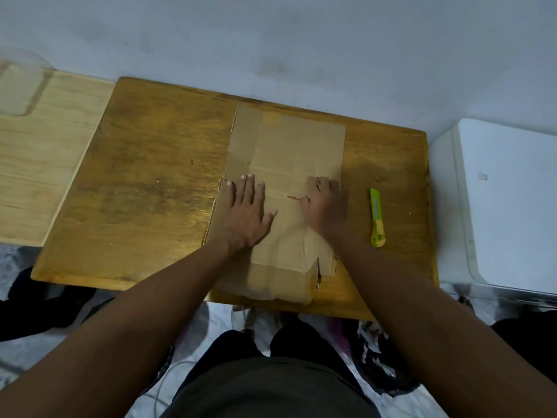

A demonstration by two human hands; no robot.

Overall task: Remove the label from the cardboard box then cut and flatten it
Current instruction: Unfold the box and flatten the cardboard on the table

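**Flattened box under two palms: light, springy, best held at the creases**

The wooden table [144,182] carries the cardboard box [283,164], collapsed nearly flat and lying right of centre, its far end close to the wall and its near end reaching the table's near edge. No label shows on the upper face. It looks light and stiff across the panels but weak along the fold lines, so it will likely spring back up; pressing on the creases and the bulging near end should settle it.

The left hand [244,212] lies palm-down on the box's left side, fingers spread flat, gripping nothing. The right hand [325,206] is blurred; it presses the right side, fingers apparently curled, whether pinching anything I cannot tell.

A green utility knife [377,218] lies just right of the box, untouched.
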